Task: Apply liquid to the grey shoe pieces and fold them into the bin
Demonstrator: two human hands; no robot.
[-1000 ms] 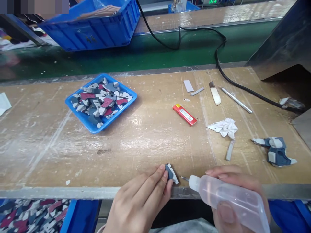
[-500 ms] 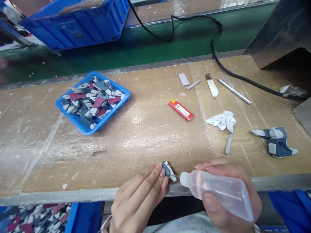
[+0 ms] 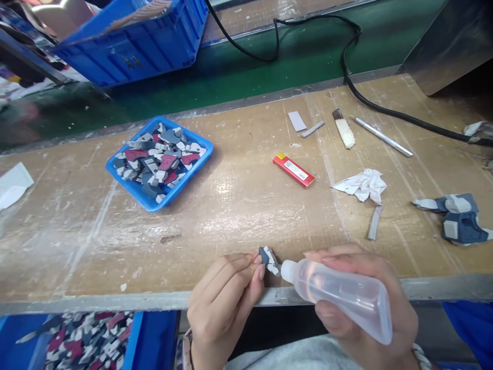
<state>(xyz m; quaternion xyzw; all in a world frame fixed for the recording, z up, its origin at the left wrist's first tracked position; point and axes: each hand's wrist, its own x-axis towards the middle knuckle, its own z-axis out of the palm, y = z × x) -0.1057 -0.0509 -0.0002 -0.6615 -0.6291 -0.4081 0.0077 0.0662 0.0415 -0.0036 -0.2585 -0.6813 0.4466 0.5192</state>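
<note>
The left hand [image 3: 223, 303] pinches a small grey-and-white piece [image 3: 268, 258] at the near edge of the workbench [image 3: 239, 205]. The right hand [image 3: 365, 308] is wrapped around a clear squeeze bottle [image 3: 339, 295], nozzle touching the piece. Farther back-left sits a blue tray [image 3: 133, 186] heaped with grey, white and red pieces — a blue bin [image 3: 154, 334] under the bench holds more.

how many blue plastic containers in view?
3. A shallow blue plastic tray of small pieces sits on the wooden bench, a big blue plastic crate stands beyond the green belt, and a blue plastic bin hangs under the bench edge. Others may be out of frame.
</note>
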